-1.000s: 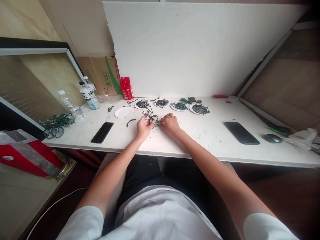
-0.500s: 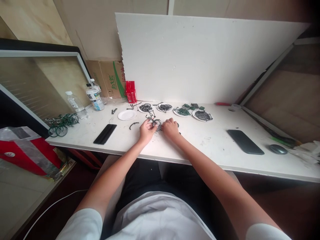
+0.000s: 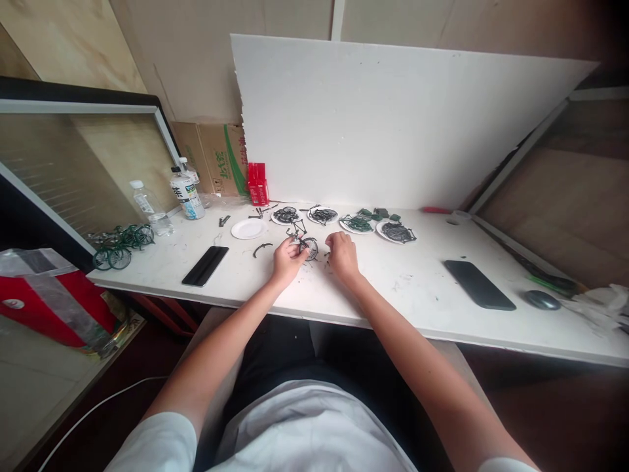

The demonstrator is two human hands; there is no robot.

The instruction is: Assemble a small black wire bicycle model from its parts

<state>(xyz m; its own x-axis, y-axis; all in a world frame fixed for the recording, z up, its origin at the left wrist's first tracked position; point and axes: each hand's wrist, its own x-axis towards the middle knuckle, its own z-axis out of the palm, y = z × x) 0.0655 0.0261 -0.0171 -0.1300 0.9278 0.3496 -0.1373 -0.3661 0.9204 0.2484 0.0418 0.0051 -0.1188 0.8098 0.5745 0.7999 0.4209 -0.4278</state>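
My left hand point(image 3: 289, 261) is closed on a small dark model bicycle point(image 3: 309, 248), partly assembled, with one spoked wheel showing at the fingertips. Its thin frame sticks up above the hand. Just right of the wheel, my right hand point(image 3: 343, 255) has its fingers bent together in a pinch, apart from the bicycle. Whatever lies between those fingertips is too small to make out. A few tiny dark pieces are by them on the white table point(image 3: 393, 308). Left of my left hand lies a curved black part point(image 3: 262, 249).
Plates of dark wheels point(image 3: 286, 215), frame parts point(image 3: 322, 215), green parts point(image 3: 356, 224) and black parts point(image 3: 396, 231) line the back. A white plate point(image 3: 248, 228), phone point(image 3: 205, 265), finished model bicycles point(image 3: 120, 252), bottles point(image 3: 187, 193), black slab point(image 3: 479, 284) and mouse point(image 3: 542, 299) lie around.
My right hand has drawn back a little to the right from the wheel, opening a gap. My left hand still holds the model bicycle in nearly the same place. The view has shifted slightly.
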